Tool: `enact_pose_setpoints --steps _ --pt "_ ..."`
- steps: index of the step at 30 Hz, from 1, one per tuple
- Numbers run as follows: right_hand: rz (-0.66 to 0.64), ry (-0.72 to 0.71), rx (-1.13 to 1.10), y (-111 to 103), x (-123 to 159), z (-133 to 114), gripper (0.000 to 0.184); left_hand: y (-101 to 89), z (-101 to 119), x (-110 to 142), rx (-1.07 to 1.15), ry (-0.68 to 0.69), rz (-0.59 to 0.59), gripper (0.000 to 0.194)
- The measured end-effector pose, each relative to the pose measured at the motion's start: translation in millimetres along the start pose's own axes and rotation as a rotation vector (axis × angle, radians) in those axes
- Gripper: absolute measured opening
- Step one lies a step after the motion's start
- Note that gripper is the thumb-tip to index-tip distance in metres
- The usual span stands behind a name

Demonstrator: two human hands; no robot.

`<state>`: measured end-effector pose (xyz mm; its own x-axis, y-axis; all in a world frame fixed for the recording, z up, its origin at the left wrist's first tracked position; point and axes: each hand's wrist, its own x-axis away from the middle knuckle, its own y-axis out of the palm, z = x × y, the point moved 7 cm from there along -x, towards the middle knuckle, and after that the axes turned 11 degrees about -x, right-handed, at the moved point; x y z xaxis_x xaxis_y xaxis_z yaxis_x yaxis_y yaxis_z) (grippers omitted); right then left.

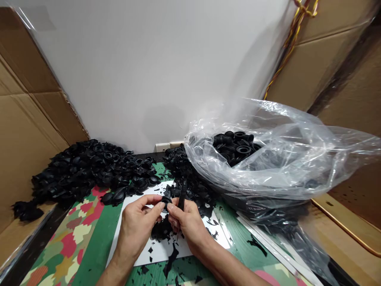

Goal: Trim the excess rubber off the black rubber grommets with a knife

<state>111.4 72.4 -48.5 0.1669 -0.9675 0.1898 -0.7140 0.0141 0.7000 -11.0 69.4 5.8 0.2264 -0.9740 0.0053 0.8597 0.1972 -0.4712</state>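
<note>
My left hand (138, 226) and my right hand (186, 224) meet over a white sheet (166, 254) strewn with black rubber scraps (162, 230). The left fingers pinch a small black rubber bellows part (166, 200). My right hand grips a slim black tool handle (182, 194), possibly a trimming knife, whose blade is hidden, and its fingers press against the same part. A heap of black rubber bellows parts (89, 169) lies beyond my hands on the left.
A clear plastic bag (268, 167) full of black bellows parts stands at right. Dark trimmings (190, 186) are heaped behind the sheet. The camouflage-and-green tabletop (86, 234) has scraps on it. Cardboard sheets (26, 131) and a white wall (133, 67) bound the space.
</note>
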Motion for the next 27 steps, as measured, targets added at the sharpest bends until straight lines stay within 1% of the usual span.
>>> enact_pose_setpoints --steps 3,7,10,13,18,21,24,27 --pt "-0.025 -0.034 0.010 1.4 0.6 -2.9 0.028 0.9 -2.0 -4.6 -0.115 0.033 -0.001 0.021" --pt "-0.062 -0.067 0.018 2.9 1.0 -5.1 0.026 7.2 -4.5 -5.3 -0.044 0.035 -0.055 0.016" --pt "-0.054 -0.033 -0.032 1.8 0.4 -4.9 0.028 9.1 -1.7 -2.4 0.030 0.023 -0.086 0.014" --pt "-0.041 0.001 -0.070 -0.2 -0.4 -5.4 0.032 8.0 1.2 0.8 0.095 -0.015 -0.079 0.014" --pt "-0.134 0.103 -0.170 4.3 -0.3 -1.5 0.037 9.0 1.4 3.4 0.230 -0.127 -0.093 0.014" --pt "-0.162 0.149 -0.198 5.7 -0.5 1.3 0.039 8.3 0.6 3.1 0.273 -0.153 -0.109 0.016" --pt "-0.159 0.162 -0.157 4.9 -1.7 3.8 0.042 7.5 -1.2 1.1 0.260 -0.141 -0.134 0.019" --pt "-0.135 0.085 -0.044 2.5 -2.5 2.5 0.042 7.7 -5.3 -1.5 0.210 -0.129 -0.128 0.020"
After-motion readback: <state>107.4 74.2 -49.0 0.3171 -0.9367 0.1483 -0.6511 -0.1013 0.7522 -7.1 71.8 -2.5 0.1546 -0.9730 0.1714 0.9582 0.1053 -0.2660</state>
